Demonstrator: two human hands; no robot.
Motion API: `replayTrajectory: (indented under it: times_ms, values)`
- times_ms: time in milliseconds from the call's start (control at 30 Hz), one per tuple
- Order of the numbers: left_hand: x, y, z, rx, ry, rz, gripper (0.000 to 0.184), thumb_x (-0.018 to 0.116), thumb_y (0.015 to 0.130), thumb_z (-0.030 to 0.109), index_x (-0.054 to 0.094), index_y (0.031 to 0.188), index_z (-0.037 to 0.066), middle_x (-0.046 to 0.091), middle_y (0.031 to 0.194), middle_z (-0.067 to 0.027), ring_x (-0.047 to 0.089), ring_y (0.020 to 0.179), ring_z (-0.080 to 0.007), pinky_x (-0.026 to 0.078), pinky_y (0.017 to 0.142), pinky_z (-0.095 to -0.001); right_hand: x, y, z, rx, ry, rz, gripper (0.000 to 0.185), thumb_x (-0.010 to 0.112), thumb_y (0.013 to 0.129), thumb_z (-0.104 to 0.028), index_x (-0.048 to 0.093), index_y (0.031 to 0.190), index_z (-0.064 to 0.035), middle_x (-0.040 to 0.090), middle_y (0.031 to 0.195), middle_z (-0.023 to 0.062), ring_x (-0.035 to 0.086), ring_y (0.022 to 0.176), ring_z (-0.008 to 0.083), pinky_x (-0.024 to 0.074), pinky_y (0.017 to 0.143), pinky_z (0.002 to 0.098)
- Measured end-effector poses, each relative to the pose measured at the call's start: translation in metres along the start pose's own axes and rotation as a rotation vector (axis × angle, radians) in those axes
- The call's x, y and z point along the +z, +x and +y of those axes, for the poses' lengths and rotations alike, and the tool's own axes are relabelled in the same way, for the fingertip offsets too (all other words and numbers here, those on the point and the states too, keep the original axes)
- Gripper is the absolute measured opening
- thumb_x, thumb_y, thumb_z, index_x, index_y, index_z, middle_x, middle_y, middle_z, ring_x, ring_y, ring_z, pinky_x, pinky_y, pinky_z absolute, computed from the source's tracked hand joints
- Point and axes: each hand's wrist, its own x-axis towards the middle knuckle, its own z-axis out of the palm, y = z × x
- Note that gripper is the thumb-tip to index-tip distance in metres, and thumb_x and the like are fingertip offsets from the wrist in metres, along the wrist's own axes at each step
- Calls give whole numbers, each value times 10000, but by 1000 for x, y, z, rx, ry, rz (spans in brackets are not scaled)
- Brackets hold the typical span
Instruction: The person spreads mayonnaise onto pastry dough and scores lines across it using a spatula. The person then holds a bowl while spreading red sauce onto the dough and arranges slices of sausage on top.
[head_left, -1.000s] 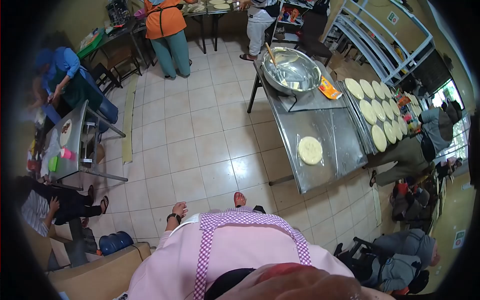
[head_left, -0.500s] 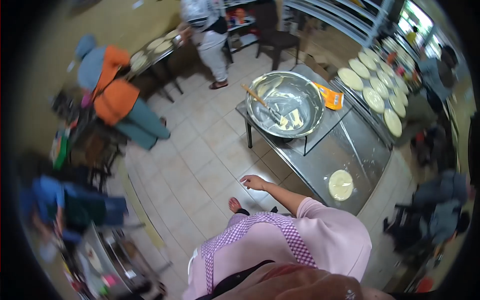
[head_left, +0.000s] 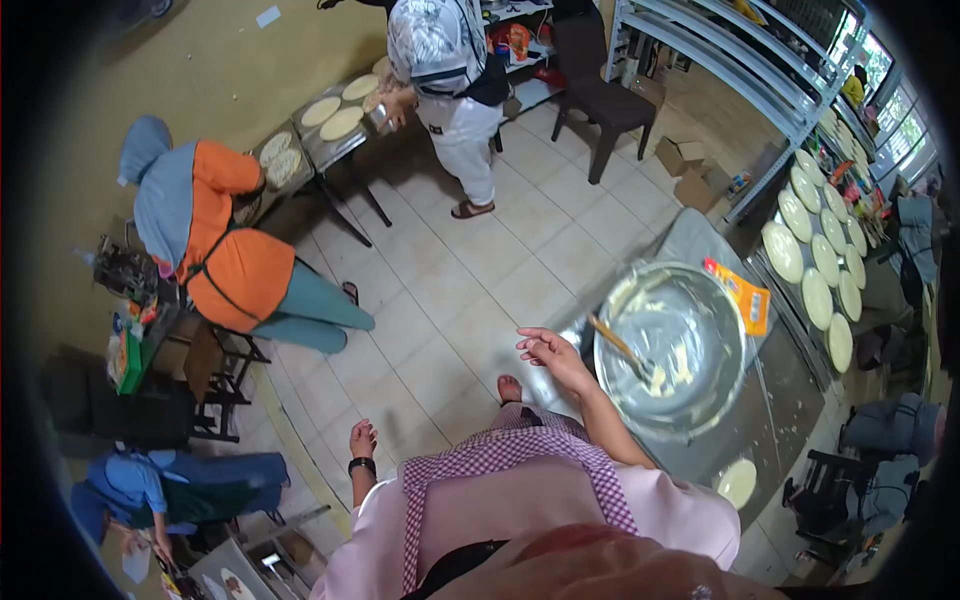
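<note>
My right hand (head_left: 553,358) hangs over the tiled floor just left of a large metal bowl (head_left: 712,325). Its fingers are loosely bent and apart, with nothing in them. Lower left, my left hand (head_left: 363,438), with a dark band at the wrist, is also empty, its fingers slightly curled and apart. Pale creamy smears coat the inside of the bowl. A wooden-handled utensil (head_left: 620,347) leans in it, its head in the cream. Beside the bowl lies an orange packet (head_left: 743,300). A pale flat round (head_left: 737,483) rests on the metal table (head_left: 780,405).
Several pale oval pieces (head_left: 822,258) cover a tray at right. A person in orange (head_left: 240,275) and another in white trousers (head_left: 455,140) stand by tables with more flat rounds (head_left: 342,124). A person in blue (head_left: 135,485) is lower left. A brown chair (head_left: 605,105) stands at the back.
The view has shifted, bringing the bowl and table lower and farther right. My left hand has come into view. My right hand is now closer to the bowl.
</note>
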Motion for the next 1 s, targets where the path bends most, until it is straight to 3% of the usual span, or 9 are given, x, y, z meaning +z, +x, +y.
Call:
replayTrajectory:
  times_ms: [67, 167, 300, 533, 633, 700, 767, 900, 1000]
  values:
    - [13, 30, 26, -5, 73, -59, 185, 575, 841, 296, 577, 996, 196, 593, 889, 31, 567, 701, -83, 392, 494, -198, 7, 51, -16, 1, 44, -5, 310, 451, 890, -149, 506, 1187, -83, 587, 1001, 38, 552, 873, 110, 415, 796, 242]
    - [35, 78, 54, -22, 185, -182, 183, 524, 863, 255, 570, 1018, 171, 611, 918, -6, 590, 732, -142, 444, 523, -284, 18, 121, -42, -18, 82, -18, 306, 439, 883, -133, 513, 1177, -87, 583, 1002, 37, 554, 876, 115, 419, 787, 244]
    - [110, 165, 119, 175, 604, -370, 167, 496, 869, 242, 574, 984, 151, 610, 914, -34, 589, 757, -170, 448, 566, -318, 16, 206, -67, 17, 108, -27, 295, 445, 899, -152, 516, 1174, -77, 592, 996, 35, 565, 874, 114, 438, 775, 235]
    - [287, 228, 186, 503, 1292, -779, 176, 446, 880, 219, 581, 923, 116, 608, 905, -82, 586, 801, -218, 456, 643, -378, -45, 273, -90, -21, 209, 475, 280, 461, 902, -186, 534, 1147, -70, 611, 955, 39, 570, 817, 95, 449, 733, 221]
    - [230, 356, 282, 668, 1553, -894, 194, 425, 884, 210, 584, 897, 101, 607, 902, -103, 584, 820, -238, 459, 675, -404, -85, 288, -100, -52, 284, 711, 288, 474, 903, -229, 540, 1135, -71, 619, 917, 38, 573, 795, 97, 452, 712, 221]
    - [284, 382, 321, 781, 1731, -965, 209, 410, 887, 203, 586, 880, 91, 606, 899, -117, 584, 833, -252, 461, 697, -421, -116, 297, -110, -101, 365, 861, 311, 503, 892, -269, 545, 1107, -48, 625, 806, 35, 566, 683, 88, 457, 656, 218]
    - [362, 381, 351, 1090, 1282, -1042, 237, 427, 893, 233, 584, 801, 82, 592, 797, -108, 573, 807, -241, 449, 707, -376, -154, 307, -116, -149, 426, 1005, 294, 486, 903, -278, 580, 1059, -47, 618, 730, 27, 556, 616, 78, 450, 592, 199]
    - [538, 294, 405, 480, 736, -1136, 276, 518, 884, 312, 617, 852, 57, 550, 700, -37, 521, 665, -136, 423, 622, -264, -245, 342, -148, -131, 433, 1052, 310, 484, 907, -306, 591, 1025, -40, 596, 637, 19, 527, 542, 70, 422, 533, 189]
    - [638, 218, 455, 403, 729, -1113, 283, 535, 882, 301, 629, 872, 33, 546, 698, -20, 502, 624, -89, 411, 578, -230, -314, 374, -197, -84, 327, 1026, 312, 481, 909, -316, 602, 996, -42, 571, 590, 11, 499, 509, 62, 397, 504, 182]
